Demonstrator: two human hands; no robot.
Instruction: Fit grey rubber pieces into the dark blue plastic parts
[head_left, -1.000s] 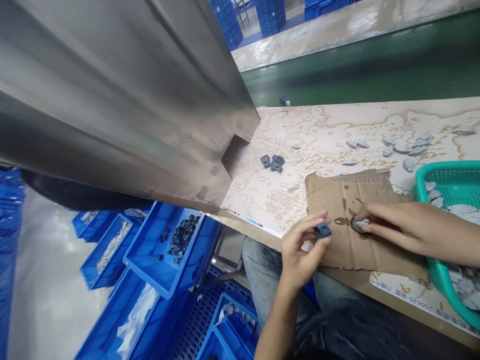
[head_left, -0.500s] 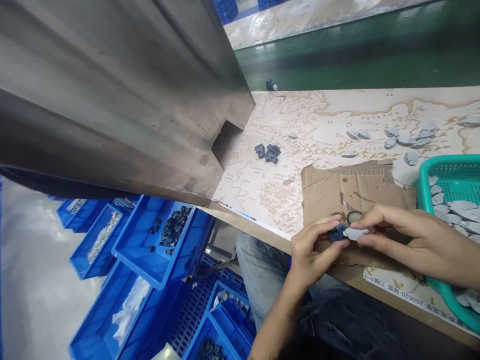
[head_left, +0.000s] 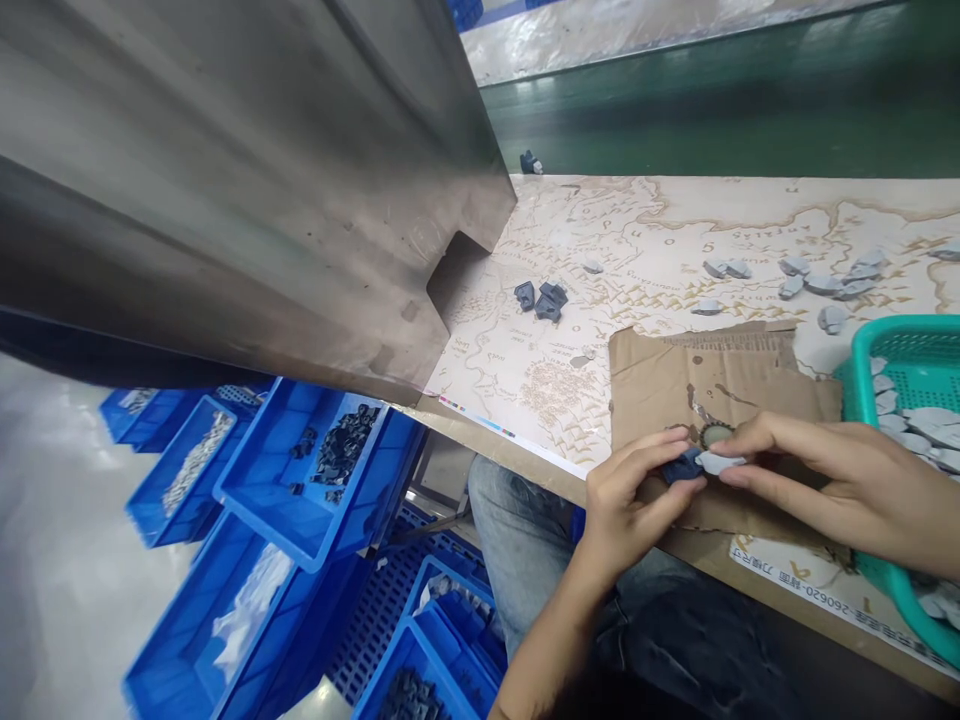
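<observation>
Between its thumb and fingers my left hand [head_left: 634,495] pinches a small dark blue plastic part [head_left: 681,466]. A light grey, flat plastic piece [head_left: 720,463] is pinched in the fingertips of my right hand [head_left: 810,475]. The two pieces meet end to end; whether they are joined, I cannot tell. Both hands are over a torn cardboard sheet [head_left: 660,390], on which a small round item [head_left: 715,434] lies just behind the grey piece.
A green basket [head_left: 862,370] of grey pieces stands at the right. Dark parts [head_left: 551,300] and scattered grey pieces [head_left: 823,284] lie on the map-printed sheet. A large metal panel [head_left: 337,200] rises at the left, above blue bins [head_left: 300,530]. A green belt [head_left: 675,125] runs behind.
The view has shifted slightly. Both hands still hold the same two pieces end to end, and the dark blue part appears slightly turned.
</observation>
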